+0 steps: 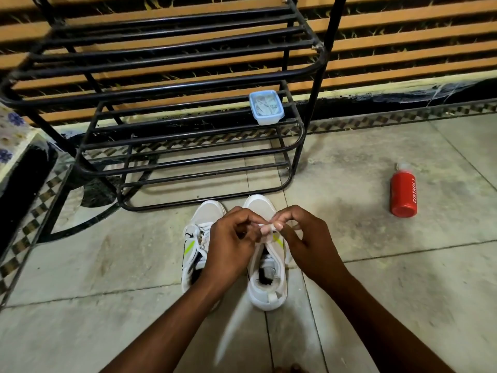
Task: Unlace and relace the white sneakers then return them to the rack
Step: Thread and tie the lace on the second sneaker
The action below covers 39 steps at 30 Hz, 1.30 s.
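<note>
Over the right sneaker [266,267], both hands [266,238] pinch its lace [265,229].

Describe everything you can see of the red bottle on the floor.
The red bottle lies on its side on the tiled floor, right of the black metal shoe rack and well apart from the white sneakers and both hands. Its body is glossy red, plastic or metal by its look, with white "CINTHOL" lettering along the side. A pale, translucent-looking cap points away toward the wall. Nothing but the floor touches it.
</note>
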{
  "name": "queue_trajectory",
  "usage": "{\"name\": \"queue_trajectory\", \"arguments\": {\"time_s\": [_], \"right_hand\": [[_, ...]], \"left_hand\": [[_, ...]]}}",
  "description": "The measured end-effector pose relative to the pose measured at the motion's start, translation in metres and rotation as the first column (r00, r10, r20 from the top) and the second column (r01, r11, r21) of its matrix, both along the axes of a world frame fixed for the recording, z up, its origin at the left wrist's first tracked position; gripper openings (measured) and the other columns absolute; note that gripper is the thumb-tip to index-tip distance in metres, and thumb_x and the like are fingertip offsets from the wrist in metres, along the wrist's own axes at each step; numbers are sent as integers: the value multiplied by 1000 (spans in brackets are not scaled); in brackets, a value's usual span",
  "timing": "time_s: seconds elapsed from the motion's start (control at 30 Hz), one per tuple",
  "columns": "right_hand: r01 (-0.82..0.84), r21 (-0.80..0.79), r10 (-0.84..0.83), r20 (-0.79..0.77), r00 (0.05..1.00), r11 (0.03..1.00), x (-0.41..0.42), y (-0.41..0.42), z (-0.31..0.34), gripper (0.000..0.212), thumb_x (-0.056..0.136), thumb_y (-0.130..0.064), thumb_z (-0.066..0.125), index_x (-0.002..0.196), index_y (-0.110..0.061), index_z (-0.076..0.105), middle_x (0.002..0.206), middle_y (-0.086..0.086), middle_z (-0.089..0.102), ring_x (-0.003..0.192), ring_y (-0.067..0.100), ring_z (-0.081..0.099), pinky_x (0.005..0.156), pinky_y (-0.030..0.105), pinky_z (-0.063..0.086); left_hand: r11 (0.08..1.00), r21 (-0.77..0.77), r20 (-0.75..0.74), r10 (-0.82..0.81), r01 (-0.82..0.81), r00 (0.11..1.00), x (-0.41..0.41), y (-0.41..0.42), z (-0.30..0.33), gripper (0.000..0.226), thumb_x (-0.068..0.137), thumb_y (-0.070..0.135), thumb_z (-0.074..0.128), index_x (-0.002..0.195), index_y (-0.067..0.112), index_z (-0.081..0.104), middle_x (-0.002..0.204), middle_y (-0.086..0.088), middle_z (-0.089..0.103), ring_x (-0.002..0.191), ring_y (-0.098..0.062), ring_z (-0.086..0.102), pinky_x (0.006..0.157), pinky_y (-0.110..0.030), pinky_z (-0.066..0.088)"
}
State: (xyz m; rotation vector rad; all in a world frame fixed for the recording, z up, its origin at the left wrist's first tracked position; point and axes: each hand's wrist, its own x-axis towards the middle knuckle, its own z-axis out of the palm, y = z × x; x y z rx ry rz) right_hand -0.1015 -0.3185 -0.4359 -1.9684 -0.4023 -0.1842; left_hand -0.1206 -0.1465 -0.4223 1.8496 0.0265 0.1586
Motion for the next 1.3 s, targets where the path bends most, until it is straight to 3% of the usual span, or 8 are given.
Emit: {"name": "queue_trajectory", "arguments": {"time_s": [0.1, 0.23, 0.33, 0.53, 0.67, 0.8, 0.9, 1.3], "right_hand": [[77, -63, -72, 86, 994, 995, 7, -8, -6, 10, 97, -16, 56, 88, -15, 58, 88, -5, 56, 83, 13, 58, 71, 28, 45], [73, -55, -76, -51, 996, 996, 11, -24, -4, 15, 98, -22, 63, 83, -23, 61, 68, -6, 64, 61, 11, 63, 58, 30, 49], [27, -41, -31, -86, 996, 999, 10, -29, -2, 13, 91, -15, 73, 85, -25, 67, 68, -3, 69, 62, 16, 69, 60, 39, 56], [-154, -92, 164, 120, 979, 984, 4, -14, 19, 16, 84, -4, 73, 92, -18, 75, 76, -10, 64, 65, 12, 62, 62, 21, 49], [-223, -226, 270, 208, 940, 948, 7, -4, 24, 16, 89, -7, 70, 96, -19, 78, 85, -6, 68, 70, 8, 63, 65, 28, 51], [-139, -221, 207, 324, 923, 965, 10, 4, 21, 11, 89, -4, 71, 96, -12, 76, 86, 0, 66, 69, 7, 60, 65, 23, 50], [-77, -144, 124, 353, 927, 986, 12, 5, 18, 13, 86, 3, 71, 95, -7, 75, 83, 1, 64, 66, 4, 56, 64, 20, 48], [37, 98, -42, 46, 998, 994, 16, 3, -10, 26, 84, 3, 71, 98, -17, 78, 80, -7, 63, 71, 16, 64, 63, 24, 49]], "left_hand": [[985, 164, 57, 41, -50, 997, 6, 11, -1, 18, 89, 7, 78, 81, 22, 72, 83, 7, 70, 81, -15, 68, 70, -33, 55], [968, 212, 8, 136, -135, 991, 9, 28, 2, 16, 91, 8, 77, 81, 21, 77, 74, 13, 73, 71, -6, 70, 65, -16, 49], [987, 116, -79, 122, -112, 989, 12, 30, 6, 15, 91, 6, 76, 80, 15, 80, 67, 2, 75, 66, -16, 73, 65, -21, 54], [943, -282, -272, 98, -177, 957, 21, 11, 18, 7, 95, -9, 65, 91, -14, 66, 76, -22, 75, 66, -30, 74, 59, -30, 62], [966, -241, -294, 15, -89, 956, 28, 2, 12, 8, 97, -1, 67, 92, -7, 67, 75, -11, 77, 56, -17, 69, 52, -26, 52], [997, -75, -242, -43, 25, 969, 29, 2, 0, 13, 98, 9, 63, 88, 16, 64, 67, 3, 69, 64, -11, 65, 65, -29, 48], [981, -170, -264, -139, 96, 954, 22, -1, -2, 11, 106, 2, 49, 96, 6, 52, 68, -2, 71, 65, -16, 68, 67, -27, 52], [958, -260, -216, -182, 123, 959, 16, -5, -5, 17, 102, 0, 57, 88, 8, 52, 71, 3, 59, 68, -11, 53, 68, -23, 45]]}}
